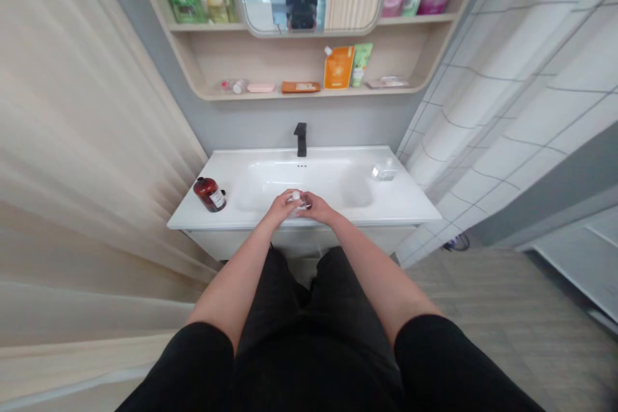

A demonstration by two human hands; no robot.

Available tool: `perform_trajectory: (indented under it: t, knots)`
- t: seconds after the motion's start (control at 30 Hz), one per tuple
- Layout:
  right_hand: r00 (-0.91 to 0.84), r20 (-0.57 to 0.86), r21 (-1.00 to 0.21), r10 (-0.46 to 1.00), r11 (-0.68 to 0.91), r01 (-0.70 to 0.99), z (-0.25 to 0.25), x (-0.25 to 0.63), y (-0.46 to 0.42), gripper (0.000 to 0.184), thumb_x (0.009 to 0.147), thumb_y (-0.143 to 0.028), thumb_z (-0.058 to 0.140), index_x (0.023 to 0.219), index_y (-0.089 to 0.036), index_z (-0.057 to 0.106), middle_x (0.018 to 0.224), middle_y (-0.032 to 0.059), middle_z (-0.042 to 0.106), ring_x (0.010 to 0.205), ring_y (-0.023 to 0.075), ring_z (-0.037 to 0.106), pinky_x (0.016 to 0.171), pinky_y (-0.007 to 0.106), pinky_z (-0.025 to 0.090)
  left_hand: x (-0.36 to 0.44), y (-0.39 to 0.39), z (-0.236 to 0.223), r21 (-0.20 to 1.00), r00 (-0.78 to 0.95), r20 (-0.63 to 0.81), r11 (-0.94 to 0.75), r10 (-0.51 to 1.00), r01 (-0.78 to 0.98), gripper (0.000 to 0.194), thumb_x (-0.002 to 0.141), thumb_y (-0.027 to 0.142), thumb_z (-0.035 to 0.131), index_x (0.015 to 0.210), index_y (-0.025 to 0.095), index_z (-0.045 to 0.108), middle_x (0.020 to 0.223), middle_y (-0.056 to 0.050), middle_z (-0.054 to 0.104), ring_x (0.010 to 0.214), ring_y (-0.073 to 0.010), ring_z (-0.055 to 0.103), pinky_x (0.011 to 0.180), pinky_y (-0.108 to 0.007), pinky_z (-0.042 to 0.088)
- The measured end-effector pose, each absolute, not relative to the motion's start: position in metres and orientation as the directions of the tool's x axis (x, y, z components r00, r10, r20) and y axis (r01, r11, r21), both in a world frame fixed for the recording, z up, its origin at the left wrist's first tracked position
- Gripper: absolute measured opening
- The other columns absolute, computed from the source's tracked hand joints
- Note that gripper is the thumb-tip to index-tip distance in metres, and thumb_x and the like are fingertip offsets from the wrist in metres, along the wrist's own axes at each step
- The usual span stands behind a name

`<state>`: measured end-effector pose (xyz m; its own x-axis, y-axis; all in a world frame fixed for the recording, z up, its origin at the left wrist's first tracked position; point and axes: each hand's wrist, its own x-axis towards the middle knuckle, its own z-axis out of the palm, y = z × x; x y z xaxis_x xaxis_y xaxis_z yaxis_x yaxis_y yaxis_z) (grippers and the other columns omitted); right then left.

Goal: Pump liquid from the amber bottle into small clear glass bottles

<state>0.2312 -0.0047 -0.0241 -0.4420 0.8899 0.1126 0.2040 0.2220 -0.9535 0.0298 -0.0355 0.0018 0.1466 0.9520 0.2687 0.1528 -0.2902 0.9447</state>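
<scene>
Over the front rim of the white sink, my two hands meet around a small clear container with a white top. My left hand is closed on its left side. From the right, my right hand has its fingers curled round the same container, near a darker patch that I cannot make out. My fingers hide much of the container, so its exact kind does not show.
A black faucet rises behind the basin. An amber bottle lies at the counter's left, and a clear box sits at its right. Above, a shelf holds an orange pouch, a green tube and several small items.
</scene>
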Motion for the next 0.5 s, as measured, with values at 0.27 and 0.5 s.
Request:
perform_trajectory:
  t: [0.27,0.5]
  knots:
    - [-0.422,0.119,-0.949,0.899,0.228,0.218,-0.018,0.228,-0.009,0.068,0.064,-0.039,0.103,0.122,-0.024,0.072,0.125,0.0078,0.082,0.112,0.0278,0.077,0.1,0.043,0.063,0.035,-0.032,-0.006,0.964,0.027,0.233,-0.234,0.972,0.123,0.034,0.078,0.044,0.094,0.102,0.021,0.085,0.111,-0.009,0.085,0.109,-0.028,0.08,0.107,-0.044,0.062]
    - [-0.43,0.152,-0.937,0.89,0.269,0.224,-0.018,0.23,-0.01,0.066,0.067,-0.042,0.102,0.124,-0.024,0.072,0.126,0.0084,0.081,0.113,0.0288,0.076,0.1,0.043,0.064,0.041,-0.028,-0.012,0.971,-0.046,0.226,-0.22,0.973,0.096,0.032,0.076,0.042,0.094,0.097,0.02,0.083,0.11,-0.01,0.084,0.104,-0.027,0.079,0.1,-0.042,0.063]
